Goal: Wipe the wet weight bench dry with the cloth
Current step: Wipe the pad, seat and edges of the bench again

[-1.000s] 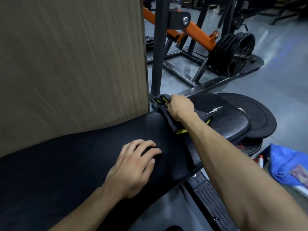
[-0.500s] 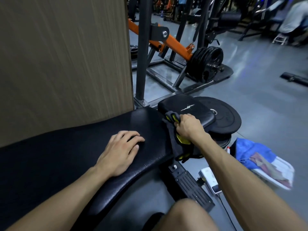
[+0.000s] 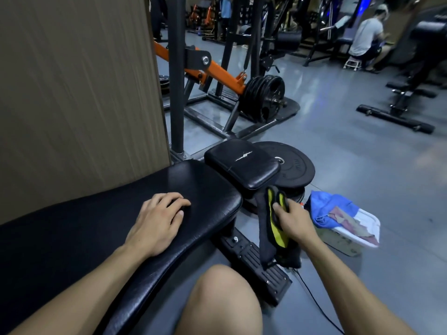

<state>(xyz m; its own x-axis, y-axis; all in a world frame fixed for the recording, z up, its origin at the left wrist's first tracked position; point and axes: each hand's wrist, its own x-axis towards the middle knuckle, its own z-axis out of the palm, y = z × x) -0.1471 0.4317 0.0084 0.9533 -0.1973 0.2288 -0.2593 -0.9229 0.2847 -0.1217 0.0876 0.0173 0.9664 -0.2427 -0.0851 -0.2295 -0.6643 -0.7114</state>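
Observation:
The black padded weight bench (image 3: 101, 218) runs from the lower left to the middle, with a smaller black seat pad (image 3: 242, 163) just beyond its end. My left hand (image 3: 157, 221) rests flat on the long pad near that end, fingers loosely bent. My right hand (image 3: 292, 218) grips a dark grey cloth with yellow trim (image 3: 273, 228). The cloth hangs in the air off the bench's right side, below the seat pad, touching neither pad.
A wood-grain panel (image 3: 77, 93) stands behind the bench. A black weight plate (image 3: 295, 168) lies on the floor beside the seat pad. A blue cloth on a white tray (image 3: 338, 213) sits to the right. An orange-and-black machine (image 3: 217, 76) and a seated person (image 3: 365, 37) are farther off.
My right hand has drawn the cloth off the seat pad, down and to the right, so it now hangs clear of the bench. My left hand stays on the long pad.

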